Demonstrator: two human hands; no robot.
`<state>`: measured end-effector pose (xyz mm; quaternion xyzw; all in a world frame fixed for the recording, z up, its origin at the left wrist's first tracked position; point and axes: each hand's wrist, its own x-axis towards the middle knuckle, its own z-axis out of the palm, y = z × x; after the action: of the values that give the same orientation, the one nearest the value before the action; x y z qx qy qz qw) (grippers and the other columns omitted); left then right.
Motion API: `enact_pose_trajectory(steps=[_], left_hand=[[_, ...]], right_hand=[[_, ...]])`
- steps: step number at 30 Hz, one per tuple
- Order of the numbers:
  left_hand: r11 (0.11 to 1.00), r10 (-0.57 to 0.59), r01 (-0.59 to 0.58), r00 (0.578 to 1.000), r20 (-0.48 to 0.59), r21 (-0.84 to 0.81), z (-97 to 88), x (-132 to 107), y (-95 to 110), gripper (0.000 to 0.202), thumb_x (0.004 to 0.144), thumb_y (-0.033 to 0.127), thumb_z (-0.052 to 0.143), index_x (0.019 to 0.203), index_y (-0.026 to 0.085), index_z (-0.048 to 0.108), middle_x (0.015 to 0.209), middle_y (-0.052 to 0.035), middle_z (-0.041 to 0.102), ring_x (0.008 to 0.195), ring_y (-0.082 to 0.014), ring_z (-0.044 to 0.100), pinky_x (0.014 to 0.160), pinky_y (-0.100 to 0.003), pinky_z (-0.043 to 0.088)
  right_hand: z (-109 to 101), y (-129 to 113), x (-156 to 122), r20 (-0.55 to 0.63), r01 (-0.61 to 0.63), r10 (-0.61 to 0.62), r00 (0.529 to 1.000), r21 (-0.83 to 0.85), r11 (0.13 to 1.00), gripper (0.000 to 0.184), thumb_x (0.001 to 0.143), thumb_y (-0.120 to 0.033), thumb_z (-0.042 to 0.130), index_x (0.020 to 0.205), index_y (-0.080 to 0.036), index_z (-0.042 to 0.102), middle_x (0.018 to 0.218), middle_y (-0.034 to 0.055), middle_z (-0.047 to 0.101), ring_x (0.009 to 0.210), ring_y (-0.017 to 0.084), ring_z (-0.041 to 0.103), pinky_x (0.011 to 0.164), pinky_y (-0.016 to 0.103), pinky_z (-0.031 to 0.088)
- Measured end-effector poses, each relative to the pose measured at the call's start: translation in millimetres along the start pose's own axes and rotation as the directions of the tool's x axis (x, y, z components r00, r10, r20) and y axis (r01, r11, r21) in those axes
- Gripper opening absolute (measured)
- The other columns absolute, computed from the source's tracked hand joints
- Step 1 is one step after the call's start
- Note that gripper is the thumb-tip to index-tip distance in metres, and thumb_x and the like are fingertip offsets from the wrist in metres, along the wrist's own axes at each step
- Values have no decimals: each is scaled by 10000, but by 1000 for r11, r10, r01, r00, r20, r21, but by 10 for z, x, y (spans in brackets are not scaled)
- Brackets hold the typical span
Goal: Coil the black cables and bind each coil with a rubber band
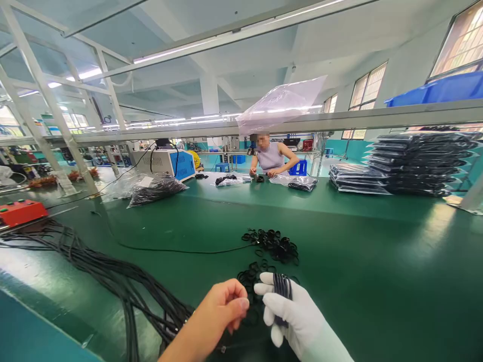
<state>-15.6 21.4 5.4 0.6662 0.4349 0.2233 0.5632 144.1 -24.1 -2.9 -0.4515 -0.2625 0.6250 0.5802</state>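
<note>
My right hand (292, 314), in a white glove, is closed round a folded bundle of black cable (282, 289). My bare left hand (222, 306) sits just to its left, fingers curled in a pinch; what it pinches, if anything, is too small to make out. Both hands hover low over the green table (377, 261). Just beyond them lies a heap of small black rings (272, 246). A long bunch of black cables (113, 276) runs from the left edge toward my left wrist.
A red box (20, 211) stands at the left. Farther back are a bag of black parts (156, 188), a white and blue machine (169, 163), stacked dark packets (415, 163), and a person seated across the table (271, 156). A metal frame spans overhead.
</note>
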Motion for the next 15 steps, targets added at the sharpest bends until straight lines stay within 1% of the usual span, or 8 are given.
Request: enact_pose_trajectory(steps=[1,3,6,9,11,13,14,15], left_hand=[[992,-1,4,1000,21,-130,59,-2,-5,231,731,409,518,715,193,440,590,55,458,507,-96,429,513,-214,343],[974,8,-8,1000,-1,-227,182,18,-53,286,704,448,559,710,189,440,610,45,488,492,-87,444,493,-209,346],[988,19,-35,994,-105,-152,311,66,-181,306,712,473,567,695,189,453,583,50,480,482,-91,446,458,-203,322],[995,45,-62,981,-191,-81,325,51,-257,322,740,485,577,673,192,461,527,57,449,487,-98,426,444,-197,293],[957,35,-71,991,-131,-281,280,-7,-240,368,738,531,592,697,196,446,566,49,489,454,-80,401,429,-191,273],[835,63,-48,998,10,-548,209,-75,-185,444,687,591,626,713,196,426,645,29,542,432,-54,382,427,-183,257],[779,106,-30,991,85,-626,167,-104,-153,483,641,614,648,700,194,417,660,22,547,436,-49,378,432,-181,255],[765,150,-18,977,150,-644,124,-124,-122,498,605,615,667,686,192,417,656,19,542,452,-52,380,441,-181,257]], right_hand=[[16,25,1,4,22,-22,1000,-10,1000,535,578,-284,769,1026,-135,517,912,88,647,477,83,533,318,181,381],[36,74,2,11,50,-50,999,-53,997,519,576,-278,761,1010,-136,515,835,60,646,463,84,519,314,177,368],[23,120,-14,61,13,-9,998,-72,997,456,627,-310,740,990,-151,514,585,-30,569,385,68,437,317,168,317],[-39,116,-39,219,-144,116,969,119,982,452,610,-361,758,967,-175,550,610,-32,550,422,45,421,380,154,310],[-91,86,-46,365,-212,141,920,161,964,498,531,-392,800,930,-185,587,662,-24,536,486,47,440,442,160,344],[-136,40,-42,465,-172,126,876,57,983,506,493,-425,814,893,-192,612,649,-25,508,511,65,442,478,187,368],[-152,16,-38,491,-133,118,863,-5,991,490,499,-433,812,880,-192,620,632,-25,497,517,80,444,483,204,374],[-163,-7,-35,497,-93,110,861,-59,994,458,514,-424,809,863,-190,626,622,-21,495,529,95,452,486,217,377]])
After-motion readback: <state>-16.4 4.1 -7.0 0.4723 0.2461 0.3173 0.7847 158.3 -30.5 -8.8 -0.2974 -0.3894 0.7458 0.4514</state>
